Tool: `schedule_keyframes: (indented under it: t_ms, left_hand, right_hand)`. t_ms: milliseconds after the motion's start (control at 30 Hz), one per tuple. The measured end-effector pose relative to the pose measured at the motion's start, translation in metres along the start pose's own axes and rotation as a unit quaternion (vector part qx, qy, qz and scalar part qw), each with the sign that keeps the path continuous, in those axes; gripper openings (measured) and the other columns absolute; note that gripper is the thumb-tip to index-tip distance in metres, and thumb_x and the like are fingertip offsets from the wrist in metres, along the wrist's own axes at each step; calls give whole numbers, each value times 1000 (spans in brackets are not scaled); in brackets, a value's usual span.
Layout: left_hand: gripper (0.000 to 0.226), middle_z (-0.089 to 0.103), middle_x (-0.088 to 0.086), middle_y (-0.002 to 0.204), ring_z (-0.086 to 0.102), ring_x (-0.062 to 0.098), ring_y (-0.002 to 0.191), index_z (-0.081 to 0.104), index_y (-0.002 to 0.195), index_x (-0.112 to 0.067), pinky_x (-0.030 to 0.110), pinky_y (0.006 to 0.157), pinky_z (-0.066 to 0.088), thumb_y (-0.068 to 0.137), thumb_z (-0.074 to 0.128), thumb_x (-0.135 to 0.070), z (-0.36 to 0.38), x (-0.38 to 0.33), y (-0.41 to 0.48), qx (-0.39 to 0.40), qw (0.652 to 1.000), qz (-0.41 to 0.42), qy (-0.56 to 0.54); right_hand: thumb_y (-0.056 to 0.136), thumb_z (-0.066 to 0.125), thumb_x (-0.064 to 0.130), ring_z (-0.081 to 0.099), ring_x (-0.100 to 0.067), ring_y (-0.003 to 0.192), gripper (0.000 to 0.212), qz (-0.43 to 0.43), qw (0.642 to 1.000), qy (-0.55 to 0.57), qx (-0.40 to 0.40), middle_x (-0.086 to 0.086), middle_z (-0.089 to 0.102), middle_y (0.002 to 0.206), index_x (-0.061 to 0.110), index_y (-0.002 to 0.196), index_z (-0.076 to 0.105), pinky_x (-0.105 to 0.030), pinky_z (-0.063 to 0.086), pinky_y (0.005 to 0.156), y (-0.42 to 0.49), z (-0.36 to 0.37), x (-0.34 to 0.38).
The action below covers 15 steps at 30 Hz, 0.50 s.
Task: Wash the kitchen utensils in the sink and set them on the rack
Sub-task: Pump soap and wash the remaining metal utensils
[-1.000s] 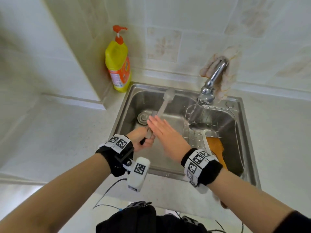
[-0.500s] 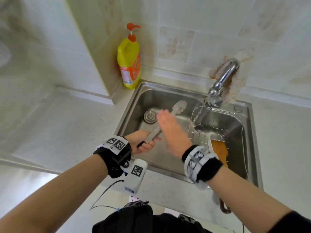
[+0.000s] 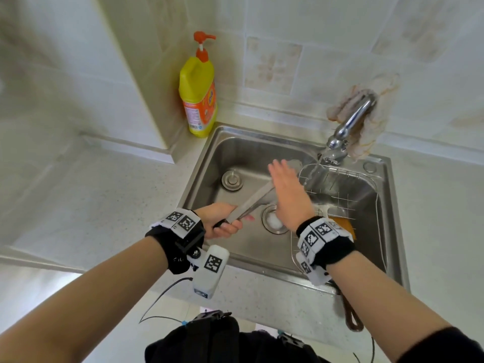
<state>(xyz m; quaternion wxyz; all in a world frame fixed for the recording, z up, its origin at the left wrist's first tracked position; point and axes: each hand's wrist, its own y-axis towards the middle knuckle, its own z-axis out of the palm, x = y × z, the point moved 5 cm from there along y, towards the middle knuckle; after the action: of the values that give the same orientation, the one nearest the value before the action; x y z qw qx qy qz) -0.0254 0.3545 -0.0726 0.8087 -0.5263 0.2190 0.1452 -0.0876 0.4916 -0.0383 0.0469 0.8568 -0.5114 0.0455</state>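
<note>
Here, a metal utensil (image 3: 252, 203) is held over the sink (image 3: 207, 158).
The left hand (image 3: 222, 222) grips its handle at 6 o'clock of the basin, fingers curled round it. The right hand (image 3: 288, 195) lies flat over it, fingers straight. The wire rack (image 3: 343, 200), at 3 o'clock inside the sink, holds an orange piece (image 3: 343, 226). A yellow bottle (image 3: 197, 93) stands on the desk at 11 o'clock.

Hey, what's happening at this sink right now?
A person is washing a long metal utensil over the sink. The left hand grips its handle, while the right hand, fingers straight, rubs along its shaft. The faucet appears to run onto the wire rack at the sink's right side, where other utensils lie. A yellow soap bottle stands behind the sink.
</note>
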Motion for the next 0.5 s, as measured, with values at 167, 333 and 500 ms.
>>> schedule_keyframes:
  t_ms: [167, 333, 500]
  left_hand:
    - [27, 39, -5, 41, 27, 2, 24, 49, 98, -10, 12, 22, 19, 100, 23, -18, -7, 1, -4, -16, 999, -4, 35]
    - [29, 38, -3, 43, 27, 3, 25, 50, 112, -7, 12, 23, 21, 101, 25, -17, -30, -3, -14, -68, 995, 4, 79]
    - [29, 37, -2, 40, 26, 4, 24, 47, 112, -7, 12, 24, 22, 102, 22, -17, -39, -3, -13, -83, 993, 1, 82]
  right_hand:
    - [81, 53, -1, -2, -32, 145, 82, -79, 997, -12, -2, -17, 2, 156, -1, 148, 5, -39, -5, 117, -14, 20, 38]
    - [85, 51, -1, -7, -28, 145, 84, 101, 993, 58, 35, -16, -7, 156, 0, 147, -6, -34, -4, 118, 13, 12, -8]
    - [83, 46, -5, -9, -25, 145, 82, -56, 998, 23, 37, -11, -6, 157, 5, 149, -3, -33, -12, 115, -5, 21, 43]
